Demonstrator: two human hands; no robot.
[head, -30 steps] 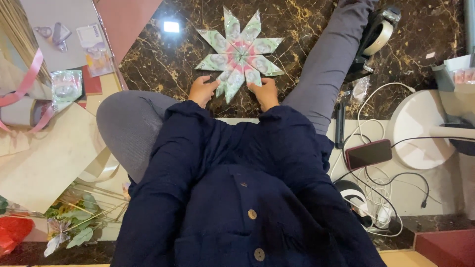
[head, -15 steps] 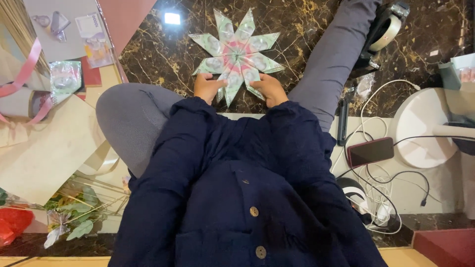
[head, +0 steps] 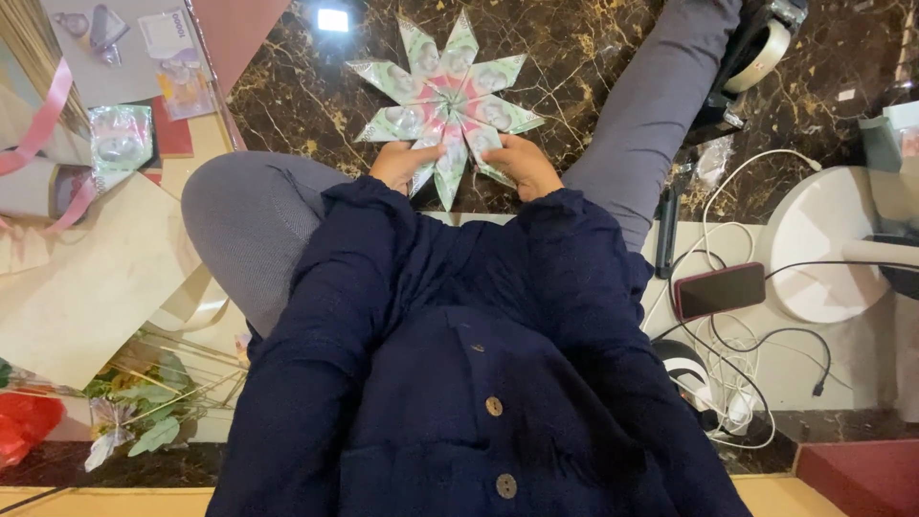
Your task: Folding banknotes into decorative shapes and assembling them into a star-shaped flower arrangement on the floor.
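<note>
Star (head: 445,101) folded from banknote-like paper sheets is seen largely assembled: ten or so pointed petals are fanned around a pink centre and laid flat on the dark marble floor (head: 593,67). Judged from this, most of the folding is done; only the nearest, lower points appear to be under adjustment, and whether anything is left to fasten cannot be told.

Left hand (head: 402,163) is curled onto the lower-left petal, fingers bent and pinching its edge. Right hand (head: 522,163) is pressed on the lower-right petals, fingers closed over them. Star lies just ahead of both hands, touching them, between the bent left knee and the outstretched right leg (head: 661,105).

More folded notes (head: 120,134) are seen well apart at the left near pink ribbon (head: 48,115); a phone (head: 720,290) with white cables (head: 737,383) lies at the right.
</note>
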